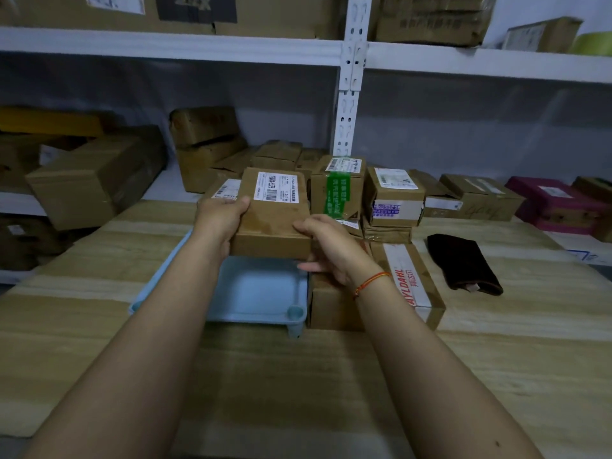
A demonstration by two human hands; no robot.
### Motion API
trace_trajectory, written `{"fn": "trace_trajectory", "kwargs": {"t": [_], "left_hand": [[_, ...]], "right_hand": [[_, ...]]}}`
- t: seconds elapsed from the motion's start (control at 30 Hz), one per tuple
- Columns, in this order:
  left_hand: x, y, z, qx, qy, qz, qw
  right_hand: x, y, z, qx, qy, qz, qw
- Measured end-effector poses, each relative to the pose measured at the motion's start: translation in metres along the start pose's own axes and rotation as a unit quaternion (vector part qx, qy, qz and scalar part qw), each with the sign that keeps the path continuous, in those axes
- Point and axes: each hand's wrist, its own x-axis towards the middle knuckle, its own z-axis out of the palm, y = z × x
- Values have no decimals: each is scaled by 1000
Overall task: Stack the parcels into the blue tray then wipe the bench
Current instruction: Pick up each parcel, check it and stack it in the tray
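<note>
I hold a flat brown parcel with a white label above the far end of the light blue tray. My left hand grips the parcel's left edge and my right hand grips its near right corner. The part of the tray floor that shows is bare. A taped brown parcel lies just right of the tray. Behind it stand a green-taped parcel and a parcel with a white band on flatter parcels. A dark cloth lies on the wooden bench to the right.
Shelving behind the bench holds several cardboard boxes at left and centre, with small brown and magenta boxes at the right. A white upright post stands behind the parcels. More cartons sit on the upper shelf.
</note>
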Motion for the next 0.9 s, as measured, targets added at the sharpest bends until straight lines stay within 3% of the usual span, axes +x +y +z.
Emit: {"fn": "trace_trajectory", "kwargs": {"t": [0.23, 0.4, 0.53, 0.9], "left_hand": [[15, -6, 4, -35, -65, -81, 994], [24, -14, 6, 44, -74, -110, 990], [40, -22, 5, 76, -74, -89, 990], [95, -66, 15, 115, 13, -53, 992]], "right_hand": [[22, -3, 11, 27, 49, 57, 997], [45, -5, 18, -1, 82, 76, 994], [68, -6, 23, -34, 94, 75, 992], [114, -7, 32, -259, 102, 3, 960]]}}
